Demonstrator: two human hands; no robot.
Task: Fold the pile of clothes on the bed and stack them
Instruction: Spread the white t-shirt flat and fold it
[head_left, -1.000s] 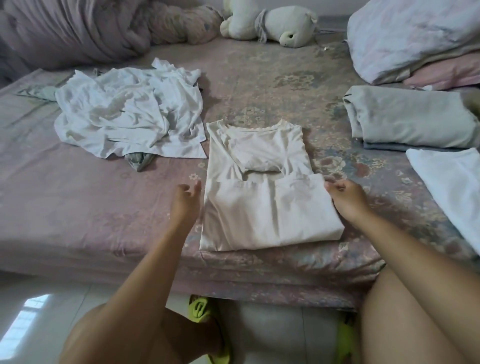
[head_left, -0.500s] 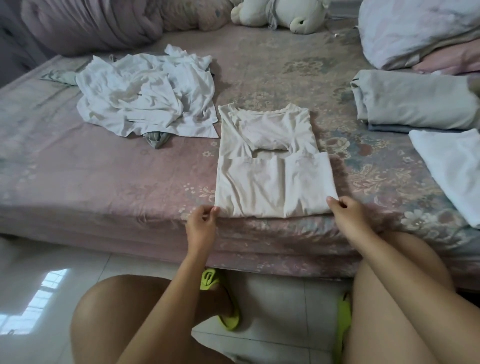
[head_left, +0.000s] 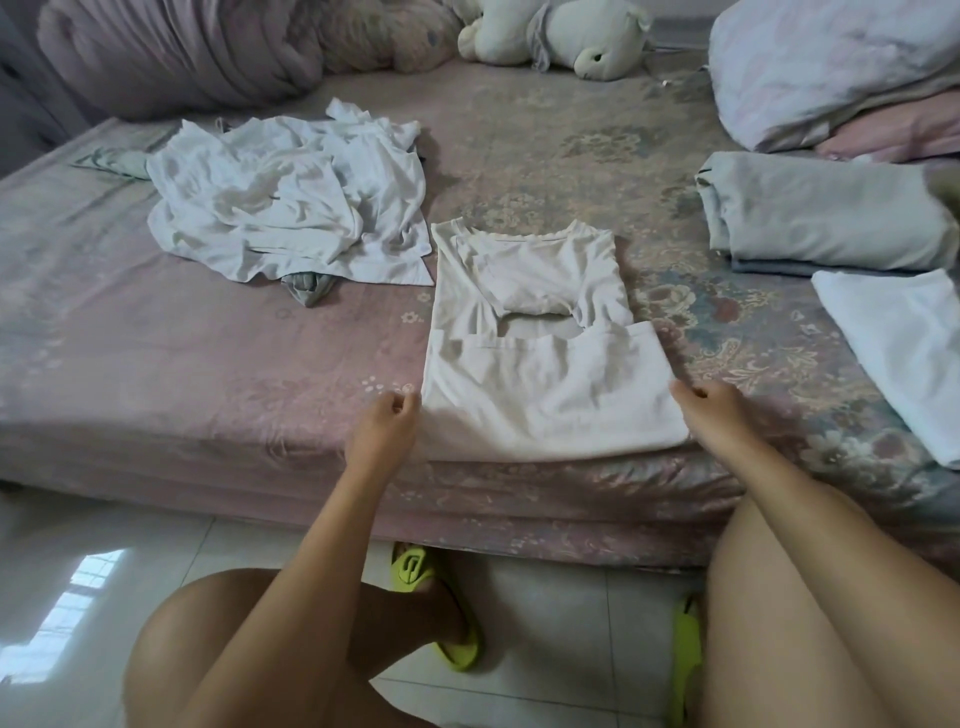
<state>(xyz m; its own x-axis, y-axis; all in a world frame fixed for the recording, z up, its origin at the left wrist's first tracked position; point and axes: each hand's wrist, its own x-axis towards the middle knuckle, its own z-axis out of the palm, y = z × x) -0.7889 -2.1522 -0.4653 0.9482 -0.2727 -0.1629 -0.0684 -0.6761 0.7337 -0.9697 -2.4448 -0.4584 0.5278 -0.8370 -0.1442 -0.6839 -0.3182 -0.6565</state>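
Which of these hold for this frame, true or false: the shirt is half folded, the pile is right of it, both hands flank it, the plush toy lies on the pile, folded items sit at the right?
1. The shirt lies half folded near the bed edge. True.
2. The pile is right of the shirt. False: it lies to its left, farther back.
3. The left hand and right hand flank the shirt's lower fold. True.
4. The plush toy lies on the pile. False: it lies apart, at the bed's far side.
5. Folded items sit at the right. True.
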